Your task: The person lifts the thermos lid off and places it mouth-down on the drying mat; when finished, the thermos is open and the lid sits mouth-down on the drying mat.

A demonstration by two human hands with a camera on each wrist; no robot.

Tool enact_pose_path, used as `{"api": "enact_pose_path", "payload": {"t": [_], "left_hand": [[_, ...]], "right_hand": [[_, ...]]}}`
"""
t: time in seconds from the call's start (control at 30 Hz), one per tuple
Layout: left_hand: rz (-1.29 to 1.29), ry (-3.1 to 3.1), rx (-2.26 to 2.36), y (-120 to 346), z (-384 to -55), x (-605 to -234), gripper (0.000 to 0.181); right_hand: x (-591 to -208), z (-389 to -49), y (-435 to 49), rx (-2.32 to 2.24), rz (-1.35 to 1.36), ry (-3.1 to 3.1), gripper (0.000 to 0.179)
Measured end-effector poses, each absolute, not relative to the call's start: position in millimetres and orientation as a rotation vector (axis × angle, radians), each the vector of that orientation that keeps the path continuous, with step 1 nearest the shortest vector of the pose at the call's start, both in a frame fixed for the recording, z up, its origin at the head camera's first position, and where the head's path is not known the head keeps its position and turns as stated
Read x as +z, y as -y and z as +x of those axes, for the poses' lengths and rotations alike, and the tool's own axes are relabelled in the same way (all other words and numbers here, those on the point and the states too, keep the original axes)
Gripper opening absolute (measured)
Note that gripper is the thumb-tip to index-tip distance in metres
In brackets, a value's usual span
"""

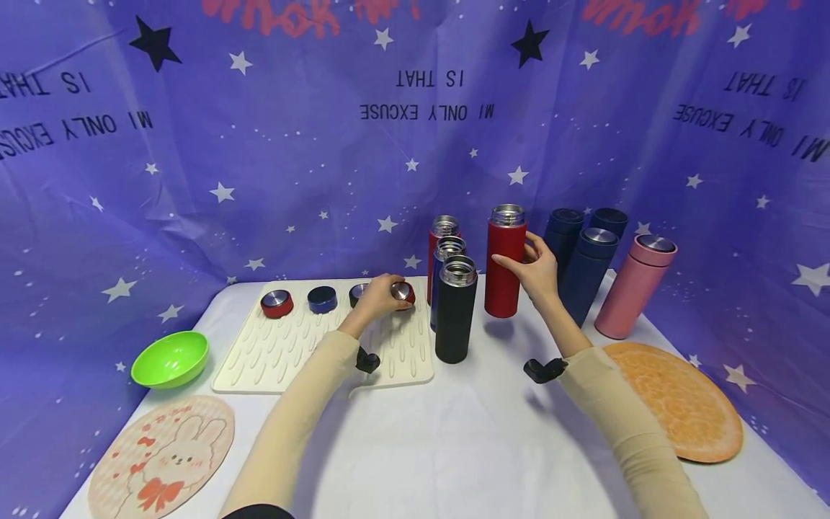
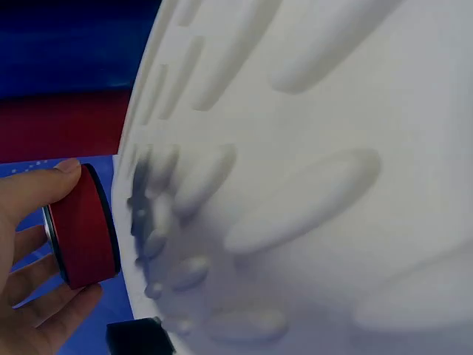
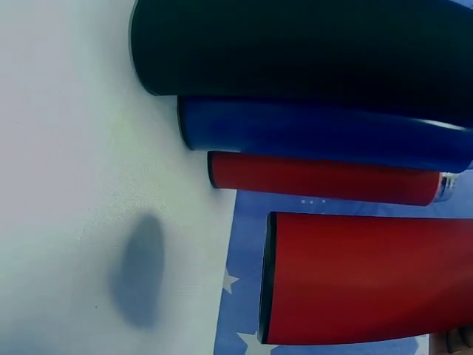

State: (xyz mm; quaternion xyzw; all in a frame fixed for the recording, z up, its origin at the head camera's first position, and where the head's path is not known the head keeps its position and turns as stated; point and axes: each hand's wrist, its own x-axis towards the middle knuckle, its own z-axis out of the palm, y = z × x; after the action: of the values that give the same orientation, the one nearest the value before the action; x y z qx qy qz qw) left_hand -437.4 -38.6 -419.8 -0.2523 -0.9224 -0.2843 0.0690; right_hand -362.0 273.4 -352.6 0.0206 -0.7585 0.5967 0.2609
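At the far right of the white mat (image 1: 266, 360), our left hand (image 1: 377, 297) pinches a red lid (image 2: 83, 229), while right of that mat our right hand (image 1: 538, 268) grips a raised, uncapped red bottle (image 1: 501, 292), so we are probably pairing them, next needing the lid brought over the bottle.

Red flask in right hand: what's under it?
Under the raised red flask: a gap, then the white tabletop with a dark shadow. The flask's underside shows in no view; in the head view it also covers part of the tabletop's back edge.
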Motion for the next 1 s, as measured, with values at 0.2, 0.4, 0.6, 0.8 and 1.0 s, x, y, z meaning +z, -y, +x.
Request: {"api": "enact_pose_path", "payload": {"t": [0.2,0.4,0.6,0.8,1.0], "left_hand": [[-0.742,2.782,-0.729,31.7,-443.1,-428.2,0.062],[-0.732,2.812,-0.650,26.2,-443.9,-431.2,0.067],[-0.703,2.833,-0.681,27.1,-440.9,-432.3,0.066],[-0.691,2.747,-0.773,44.4,-422.0,-431.9,0.063],[-0.645,2.693,-0.993,66.5,-392.7,-433.3,0.063]], "right_hand": [[-359.5,-373.5,-268.6,1.620,0.015,2.051,0.080],[-369.6,-381.3,-265.7,1.591,-0.029,2.062,0.082],[-379.1,-393.0,-262.5,1.569,-0.047,2.058,0.081],[-384.2,-406.0,-258.8,1.559,-0.064,2.065,0.080],[-383.7,-416.8,-254.9,1.574,-0.087,2.071,0.078]]}}
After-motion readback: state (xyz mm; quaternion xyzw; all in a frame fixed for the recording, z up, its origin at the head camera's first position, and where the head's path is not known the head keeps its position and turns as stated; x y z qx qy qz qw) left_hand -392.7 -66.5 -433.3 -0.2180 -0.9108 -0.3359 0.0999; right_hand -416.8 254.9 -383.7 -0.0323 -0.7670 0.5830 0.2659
